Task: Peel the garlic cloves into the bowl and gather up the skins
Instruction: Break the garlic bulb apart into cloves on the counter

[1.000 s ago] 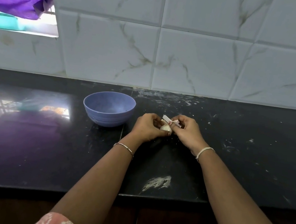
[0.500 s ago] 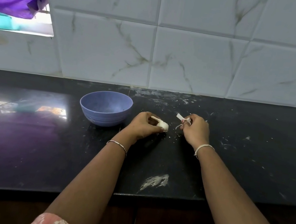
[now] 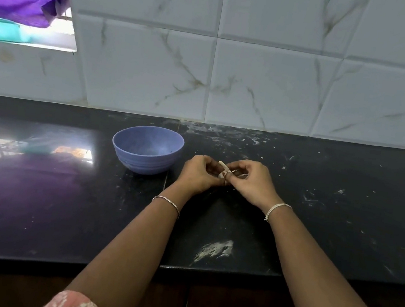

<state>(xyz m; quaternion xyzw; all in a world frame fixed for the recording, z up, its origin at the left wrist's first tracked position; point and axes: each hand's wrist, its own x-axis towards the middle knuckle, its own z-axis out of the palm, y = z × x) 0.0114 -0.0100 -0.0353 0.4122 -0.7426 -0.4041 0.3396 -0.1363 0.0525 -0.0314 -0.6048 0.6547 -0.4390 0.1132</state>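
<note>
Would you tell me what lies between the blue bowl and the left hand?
In the head view, only a bare strip of black counter, crossed by a thin seam, separates the bowl from the left hand.

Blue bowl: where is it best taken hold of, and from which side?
Probably pinch the blue bowl at its right rim, thumb inside, coming from above with the left hand, which is nearest. It stands upright and open, and its wall curves in toward a narrow base, a poor side hold.
</note>
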